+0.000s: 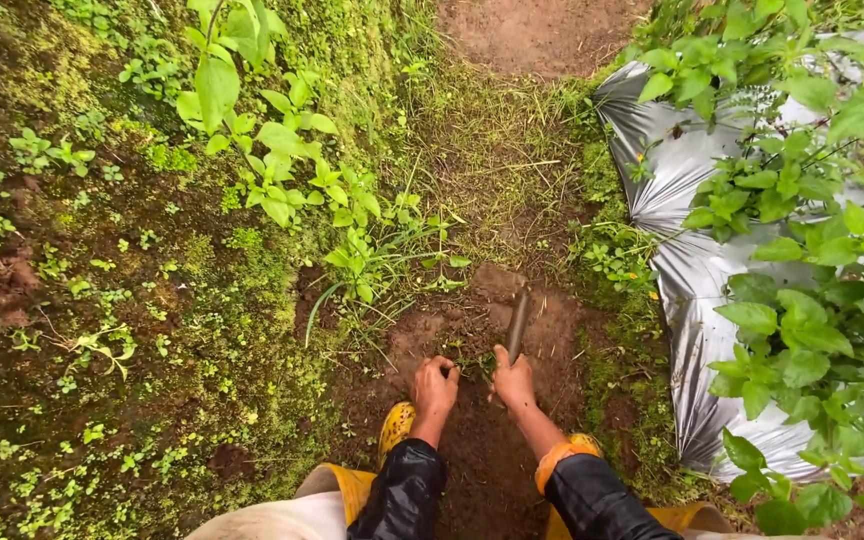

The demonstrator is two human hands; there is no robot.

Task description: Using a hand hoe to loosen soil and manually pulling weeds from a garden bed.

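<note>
- Right hand (514,380) clenched on a hand hoe (517,322), blade sunk in bare soil (472,440) just ahead.
- Left hand (435,385) pinching small weeds (467,362) between both hands.
- Hoe likely stiff, mud-slick; grip low on the handle.
- Weeds soft, tear easily; take near the roots.

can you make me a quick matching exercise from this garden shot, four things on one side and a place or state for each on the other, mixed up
Things:
1. right hand
2. left hand
3. silver plastic sheet
4. yellow boot

Places or states:
A. lies under the leafy plants at the right edge
B. grips a dark hand tool that points into the soil
C. shows beside the left forearm, on bare earth
D. closed on a tuft of weeds at the soil

Pairs: 1-B, 2-D, 3-A, 4-C
</note>
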